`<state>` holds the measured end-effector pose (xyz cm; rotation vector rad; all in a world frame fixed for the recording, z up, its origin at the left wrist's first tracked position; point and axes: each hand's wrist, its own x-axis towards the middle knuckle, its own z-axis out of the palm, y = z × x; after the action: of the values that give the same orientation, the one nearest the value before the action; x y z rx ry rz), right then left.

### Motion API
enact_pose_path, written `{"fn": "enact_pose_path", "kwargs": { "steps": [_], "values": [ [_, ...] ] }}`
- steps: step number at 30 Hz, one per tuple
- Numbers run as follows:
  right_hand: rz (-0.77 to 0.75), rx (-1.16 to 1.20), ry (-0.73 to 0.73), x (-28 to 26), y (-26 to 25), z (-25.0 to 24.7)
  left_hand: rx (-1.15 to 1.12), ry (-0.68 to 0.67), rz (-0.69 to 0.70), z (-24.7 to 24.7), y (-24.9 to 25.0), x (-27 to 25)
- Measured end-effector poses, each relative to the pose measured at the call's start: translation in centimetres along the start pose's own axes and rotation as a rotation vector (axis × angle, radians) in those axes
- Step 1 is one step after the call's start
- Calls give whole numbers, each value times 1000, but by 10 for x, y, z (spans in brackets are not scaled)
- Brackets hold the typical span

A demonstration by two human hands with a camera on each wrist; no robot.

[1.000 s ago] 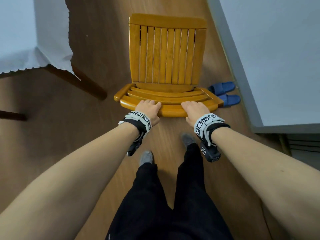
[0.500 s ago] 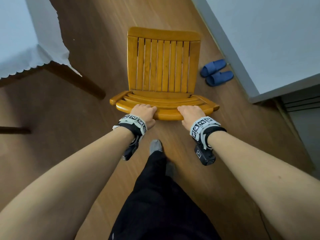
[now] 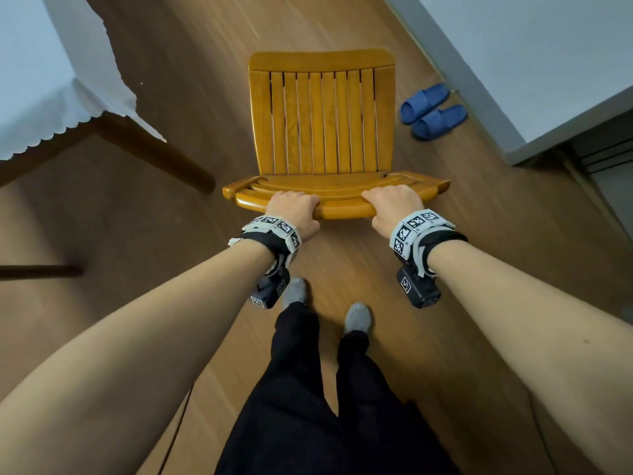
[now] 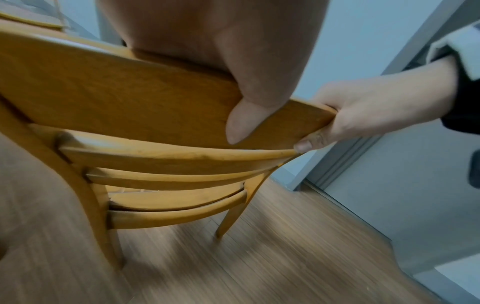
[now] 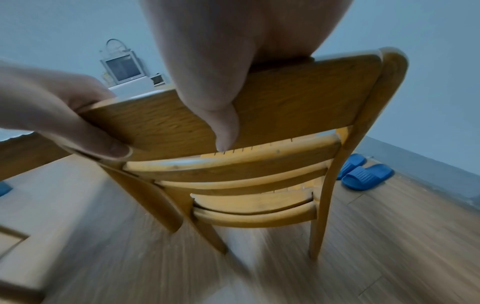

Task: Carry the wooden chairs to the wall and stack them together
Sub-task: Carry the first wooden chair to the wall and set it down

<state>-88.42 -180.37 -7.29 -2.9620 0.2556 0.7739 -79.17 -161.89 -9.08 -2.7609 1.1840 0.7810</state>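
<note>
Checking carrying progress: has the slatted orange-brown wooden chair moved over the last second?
Yes. The wooden chair has drawn back from the blue slippers, which now lie beside its seat.

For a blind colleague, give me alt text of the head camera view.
Both hands, left hand and right hand, grip the top rail of a wooden chair seen from above. Blue slippers lie by the wall.

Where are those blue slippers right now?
The blue slippers lie as a pair on the wooden floor, to the right of the wooden chair in the head view, close to the grey skirting of the wall.
</note>
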Motion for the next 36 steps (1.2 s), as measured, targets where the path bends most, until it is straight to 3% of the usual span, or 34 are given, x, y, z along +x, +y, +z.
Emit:
{"fn": "enact_pose_path", "kwargs": {
  "steps": [13, 22, 26, 36],
  "values": [
    [69, 26, -48, 24, 1, -21, 58, -36, 98, -24, -14, 23],
    [27, 39, -185, 32, 6, -35, 86, -208, 48, -45, -11, 30],
    [2, 63, -205, 44, 14, -64, 96, -233, -15, -76, -11, 37],
    [-21, 127, -91, 103, 50, -176, 34, -116, -172, -192, -32, 94]
  ]
}}
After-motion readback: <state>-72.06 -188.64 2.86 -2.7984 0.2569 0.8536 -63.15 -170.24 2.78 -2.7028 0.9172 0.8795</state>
